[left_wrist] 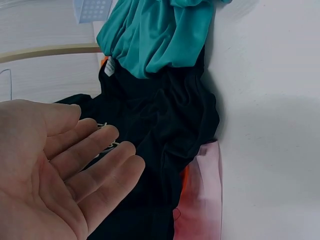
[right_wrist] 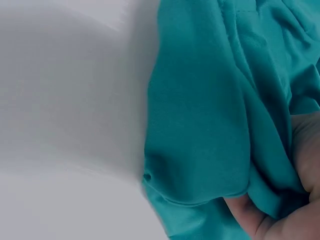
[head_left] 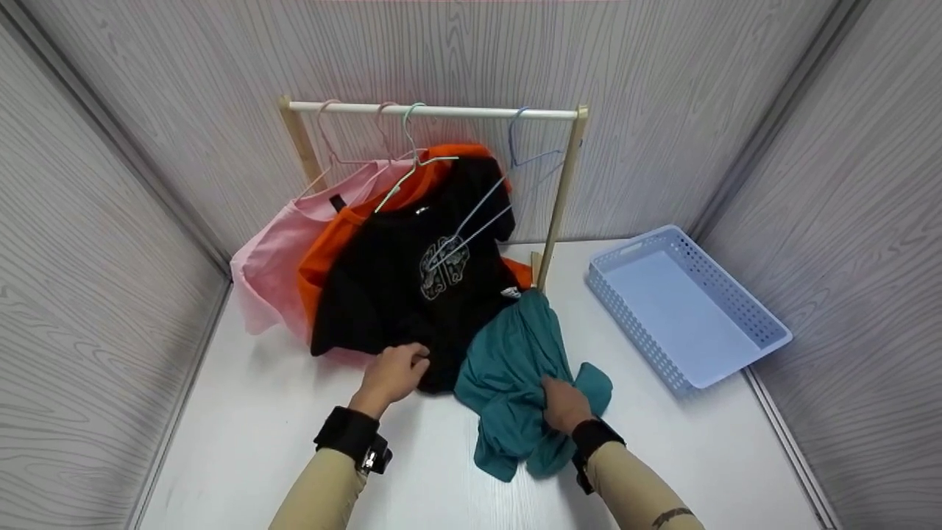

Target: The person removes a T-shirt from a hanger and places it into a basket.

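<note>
A crumpled teal garment [head_left: 515,368] lies bunched at the foot of the rack's right post. My right hand [head_left: 567,406] grips its folds; in the right wrist view the thumb and part of the hand show, while cloth hides other fingers. My left hand [head_left: 396,373] is just in front of the lower hem of a black T-shirt [head_left: 397,294], fingers loosely bent and palm bare in the left wrist view. The black T-shirt, with a pale print on its chest, hangs on a mint-green hanger [head_left: 401,180]. A blue hanger [head_left: 513,140] hangs without clothing at the rail's right.
The small rack has a white rail [head_left: 471,112] and wooden posts. Behind the black T-shirt hang an orange garment [head_left: 320,254] and a pink garment [head_left: 268,258] on pink hangers. A light blue plastic basket [head_left: 634,331] stands at the right, near the side wall.
</note>
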### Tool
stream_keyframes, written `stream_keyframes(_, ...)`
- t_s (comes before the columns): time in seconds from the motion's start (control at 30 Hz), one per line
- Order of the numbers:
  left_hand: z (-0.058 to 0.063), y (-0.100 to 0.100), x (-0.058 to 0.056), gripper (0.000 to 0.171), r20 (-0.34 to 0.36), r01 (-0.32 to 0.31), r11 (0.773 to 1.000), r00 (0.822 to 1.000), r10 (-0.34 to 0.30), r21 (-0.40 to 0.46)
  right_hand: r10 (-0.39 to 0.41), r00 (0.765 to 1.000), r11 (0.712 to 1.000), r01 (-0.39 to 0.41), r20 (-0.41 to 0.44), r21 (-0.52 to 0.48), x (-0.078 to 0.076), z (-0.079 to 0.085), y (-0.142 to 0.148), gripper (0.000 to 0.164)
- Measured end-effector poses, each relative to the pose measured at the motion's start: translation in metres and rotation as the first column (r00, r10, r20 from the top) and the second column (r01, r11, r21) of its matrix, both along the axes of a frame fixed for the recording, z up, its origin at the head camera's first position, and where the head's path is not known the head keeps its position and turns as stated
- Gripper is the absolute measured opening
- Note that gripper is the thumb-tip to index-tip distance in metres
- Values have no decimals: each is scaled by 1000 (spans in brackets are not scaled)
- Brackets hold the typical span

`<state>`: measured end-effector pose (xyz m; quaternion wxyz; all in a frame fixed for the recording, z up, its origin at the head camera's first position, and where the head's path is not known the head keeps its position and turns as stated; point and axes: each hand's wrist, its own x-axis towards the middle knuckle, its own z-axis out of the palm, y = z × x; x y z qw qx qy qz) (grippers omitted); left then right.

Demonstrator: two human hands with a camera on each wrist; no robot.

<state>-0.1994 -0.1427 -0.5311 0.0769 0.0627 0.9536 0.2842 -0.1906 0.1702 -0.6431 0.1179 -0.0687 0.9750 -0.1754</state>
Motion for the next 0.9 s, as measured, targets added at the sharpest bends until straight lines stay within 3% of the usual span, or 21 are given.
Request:
stream_keyframes(0.1,0,0,1,27,-6,3,1000,1000,-4,-6,2,1000,1000,-2,16,-31,3,1,0,53)
stream_keyframes(0.17,0,0,2,26,-13,7,1000,1000,-7,-11,14,1000,999,-13,5,-47,5,4,1,56)
stream_keyframes(0.23,-1,-1,3,26,-11,7,1000,1000,-7,-17,19,1000,998,-20,-10,-64,5,8,3,53)
stream_keyframes(0.37,0,-2,3,26,-5,3,1000,1000,-3,-28,1,997,994,-10,-79,-110,-3,23,9,27)
stream_keyframes(0.47,0,-3,1,26,-10,1,999,1000,-2,-35,-31,990,987,8,-141,-159,-13,41,17,23)
stream_keyframes(0.63,3,-3,-1,26,-10,4,1000,1000,-4,-28,-72,973,978,25,-220,-207,-29,75,37,33)
stream_keyframes(0.9,5,-2,-4,28,3,1,1000,1000,-1,2,-108,948,954,13,-300,-301,-57,143,68,44)
